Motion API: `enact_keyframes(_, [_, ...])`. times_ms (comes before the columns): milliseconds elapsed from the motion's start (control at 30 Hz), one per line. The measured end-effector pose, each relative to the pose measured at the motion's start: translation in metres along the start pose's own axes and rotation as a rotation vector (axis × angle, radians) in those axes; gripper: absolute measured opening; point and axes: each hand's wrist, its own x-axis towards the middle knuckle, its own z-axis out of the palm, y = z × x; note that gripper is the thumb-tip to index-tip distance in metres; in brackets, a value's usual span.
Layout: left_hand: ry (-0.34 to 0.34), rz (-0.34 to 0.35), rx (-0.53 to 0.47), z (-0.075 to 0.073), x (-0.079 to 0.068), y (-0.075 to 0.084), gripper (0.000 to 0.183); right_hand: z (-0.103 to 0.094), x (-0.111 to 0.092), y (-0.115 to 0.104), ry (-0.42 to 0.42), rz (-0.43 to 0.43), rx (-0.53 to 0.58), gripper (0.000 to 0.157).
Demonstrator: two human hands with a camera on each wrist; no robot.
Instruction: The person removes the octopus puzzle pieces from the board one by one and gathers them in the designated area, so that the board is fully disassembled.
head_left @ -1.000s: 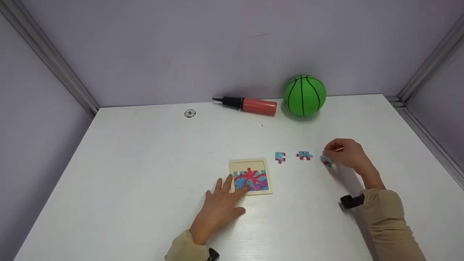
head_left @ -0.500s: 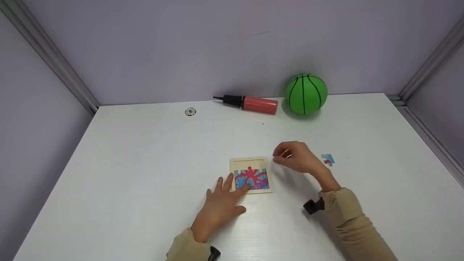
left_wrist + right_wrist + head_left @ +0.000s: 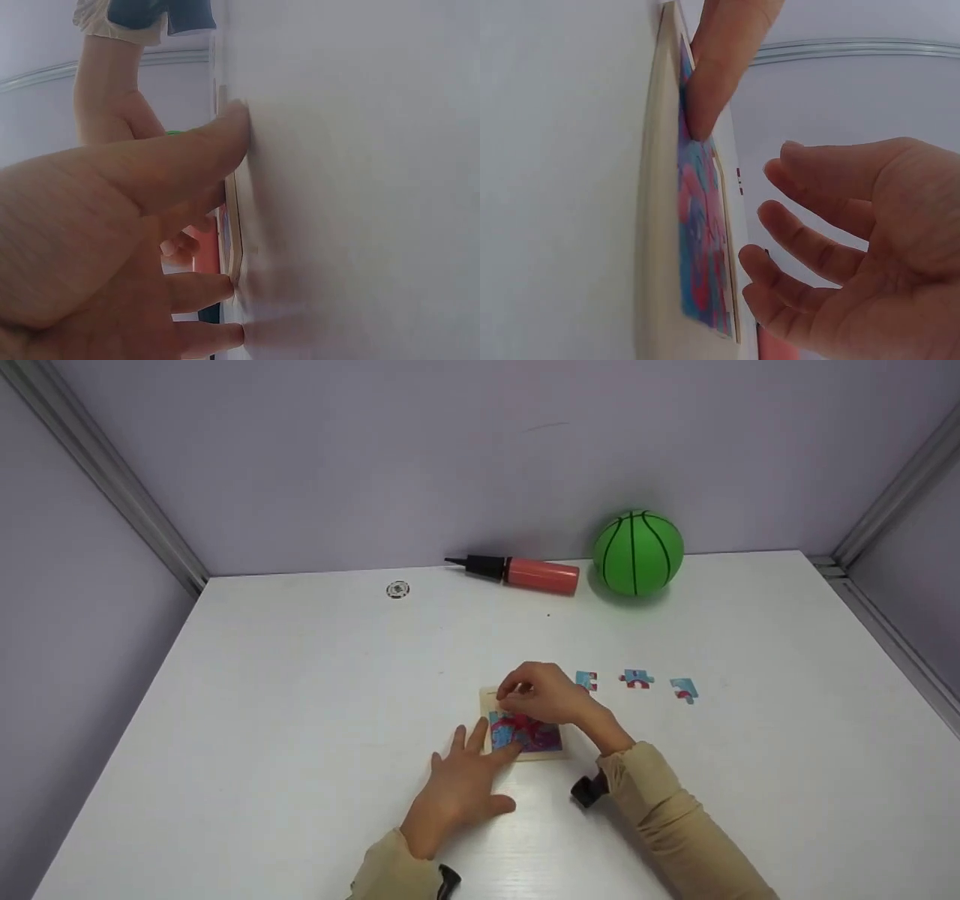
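the octopus jigsaw (image 3: 543,740) is showing red arms against blue and purple, filling the lower part of a pale wooden tray (image 3: 537,757) directly beneath the right hand (image 3: 544,694). that hand is hovering released, its fingers curving loosely. the left hand (image 3: 461,784) is lying relaxed and spread, a fingertip touching the picture. compared with half a second ago, the right hand is now covering the tray's far part, uncovering two of three blue-and-red loose pieces (image 3: 637,679) lying to its right.

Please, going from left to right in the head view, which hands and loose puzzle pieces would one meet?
Left hand → right hand → partly covered puzzle piece → middle puzzle piece → rightmost puzzle piece.
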Motion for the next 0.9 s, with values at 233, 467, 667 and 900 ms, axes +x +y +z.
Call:
enact_keyframes(233, [0.002, -0.013, 0.022, 0.0, 0.001, 0.0027, 0.07, 0.0051, 0.0028, 0.0044, -0.035, -0.026, -0.04, 0.014])
enact_keyframes(467, [-0.002, -0.008, 0.045, -0.0002, 0.0017, 0.0028, 0.073, 0.0063, 0.0012, 0.0051, -0.079, -0.092, -0.086, 0.016])
enact_keyframes(667, [-0.002, -0.004, 0.044, -0.0004, 0.0015, 0.0028, 0.077, 0.0073, 0.0011, 0.0039, -0.082, -0.09, -0.103, 0.017])
enact_keyframes(900, [-0.004, -0.01, 0.057, -0.0008, 0.0005, 0.0029, 0.076, 0.008, 0.0008, 0.0018, -0.072, -0.117, -0.113, 0.017])
